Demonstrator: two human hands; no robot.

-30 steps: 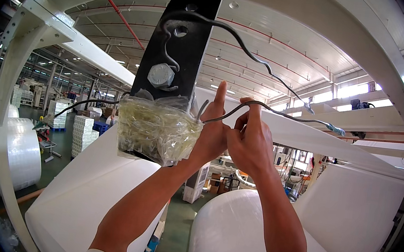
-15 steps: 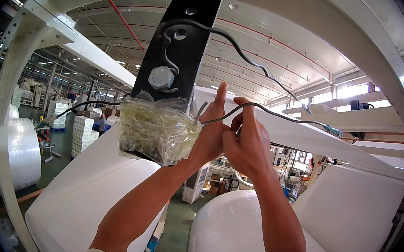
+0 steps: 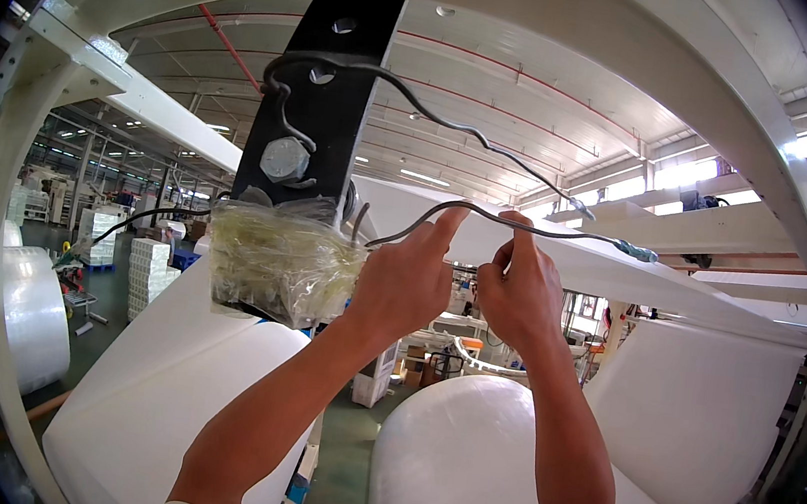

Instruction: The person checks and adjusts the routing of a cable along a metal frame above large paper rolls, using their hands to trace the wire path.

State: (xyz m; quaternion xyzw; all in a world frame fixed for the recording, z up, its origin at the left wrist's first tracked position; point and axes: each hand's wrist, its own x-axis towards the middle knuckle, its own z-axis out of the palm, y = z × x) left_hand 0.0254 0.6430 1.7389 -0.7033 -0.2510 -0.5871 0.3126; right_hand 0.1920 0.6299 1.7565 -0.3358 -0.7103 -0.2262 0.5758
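Note:
A black metal bar with holes and a large hex bolt hangs in front of me. Clear film is bundled round its lower end, forming a yellowish wrapped block. From beside that block a dark bendable wire runs right to a greenish, wrapped tip. My left hand is closed with its raised fingers at the wire near the block. Farther along the wire my right hand pinches it between bent fingers; the thumb contact is partly hidden. Above, a second bent wire hooks round the bar, touched by neither hand.
A pale machine frame arches overhead and down both sides. Large white rolls and a broad white sheet lie below and at the right. Wrapped rolls stand at the left, near stacked white goods.
My left hand has moved from behind the wire's near end to a grip farther right along it. My right hand has shifted slightly right. The view has turned a little, moving the bar left.

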